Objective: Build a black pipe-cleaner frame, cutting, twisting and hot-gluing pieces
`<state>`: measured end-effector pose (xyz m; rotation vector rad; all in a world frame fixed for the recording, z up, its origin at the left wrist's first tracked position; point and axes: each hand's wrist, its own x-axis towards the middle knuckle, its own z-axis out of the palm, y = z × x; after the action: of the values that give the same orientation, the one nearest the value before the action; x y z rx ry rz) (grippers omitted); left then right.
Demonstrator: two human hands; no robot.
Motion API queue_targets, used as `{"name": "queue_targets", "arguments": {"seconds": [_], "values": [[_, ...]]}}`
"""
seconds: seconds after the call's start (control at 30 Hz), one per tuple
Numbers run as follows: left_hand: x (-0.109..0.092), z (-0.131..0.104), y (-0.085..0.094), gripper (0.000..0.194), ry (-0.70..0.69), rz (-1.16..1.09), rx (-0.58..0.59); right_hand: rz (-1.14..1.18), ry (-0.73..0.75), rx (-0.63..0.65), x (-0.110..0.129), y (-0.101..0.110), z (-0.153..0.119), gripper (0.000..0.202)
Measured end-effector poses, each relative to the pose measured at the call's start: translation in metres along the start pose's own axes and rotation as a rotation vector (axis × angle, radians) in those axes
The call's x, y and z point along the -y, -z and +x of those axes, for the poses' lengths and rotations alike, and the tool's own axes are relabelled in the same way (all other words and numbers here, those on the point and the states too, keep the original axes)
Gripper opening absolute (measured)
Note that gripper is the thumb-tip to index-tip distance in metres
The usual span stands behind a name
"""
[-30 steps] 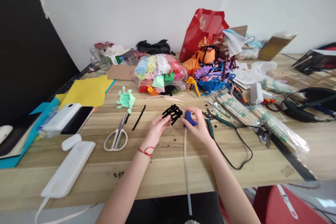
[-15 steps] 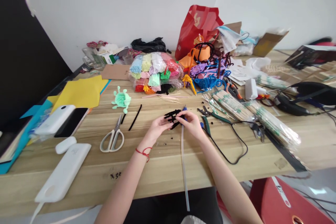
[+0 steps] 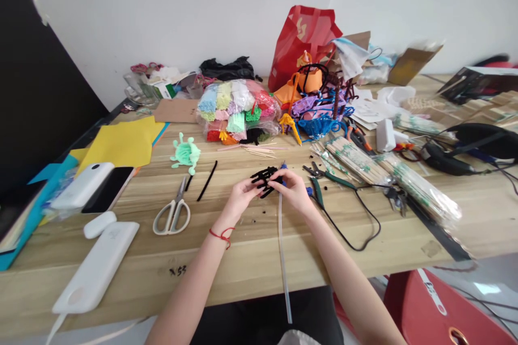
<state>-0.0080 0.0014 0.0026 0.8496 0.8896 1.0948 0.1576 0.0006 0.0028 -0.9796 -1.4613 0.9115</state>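
Note:
Above the middle of the table, my left hand (image 3: pixel 242 194) pinches the left side of a small black fuzzy pipe-cleaner figure (image 3: pixel 264 175). Fingers of my right hand (image 3: pixel 292 187) close on its right side and partly cover it. Just behind my right hand lies a blue glue gun (image 3: pixel 284 167), mostly hidden, and a long clear glue stick (image 3: pixel 282 248) runs from it toward my lap. Left of my hands are two loose black pipe-cleaner pieces, the longer pipe cleaner (image 3: pixel 207 180) lying beside white-handled scissors (image 3: pixel 173 213). Farther left sits a mint-green pipe-cleaner piece (image 3: pixel 186 153).
Green-handled pliers (image 3: pixel 318 186) and a black cable (image 3: pixel 374 237) lie right of my hands. Bagged wooden sticks (image 3: pixel 358 160) are beyond them. A bag of coloured pipe cleaners (image 3: pixel 238 108) and a red bag (image 3: pixel 303 38) stand behind. A phone (image 3: pixel 108 190) and power bank (image 3: pixel 97 269) lie left.
Both hands stay on the black pipe-cleaner figure, which has turned slightly between the fingers. The whole view has shifted a little; the things on the table stay where they were.

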Motion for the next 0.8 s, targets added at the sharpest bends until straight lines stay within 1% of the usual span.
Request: {"name": "queue_targets", "arguments": {"seconds": [0.17,0.27,0.37,0.5,0.67,0.8], "values": [[-0.003,-0.002,-0.002,0.026,-0.010,0.037,0.004,-0.027,0.044,-0.029,0.000,-0.001,0.000,0.020],[-0.006,-0.005,-0.005,0.033,-0.019,0.056,0.015,-0.040,0.087,-0.046,0.001,0.000,0.000,0.021],[-0.007,-0.006,-0.007,0.040,-0.030,0.047,0.033,-0.102,0.126,-0.057,0.006,0.001,0.000,0.020],[-0.006,-0.006,-0.008,0.034,-0.064,0.034,0.020,-0.195,0.147,-0.069,0.013,0.003,-0.002,0.017],[-0.006,-0.007,-0.011,0.026,-0.137,0.061,-0.047,-0.180,0.147,-0.056,0.013,0.003,-0.003,0.018],[-0.005,-0.009,-0.010,0.024,-0.248,0.163,-0.025,-0.167,0.161,-0.017,0.015,0.006,-0.002,0.017]]}}
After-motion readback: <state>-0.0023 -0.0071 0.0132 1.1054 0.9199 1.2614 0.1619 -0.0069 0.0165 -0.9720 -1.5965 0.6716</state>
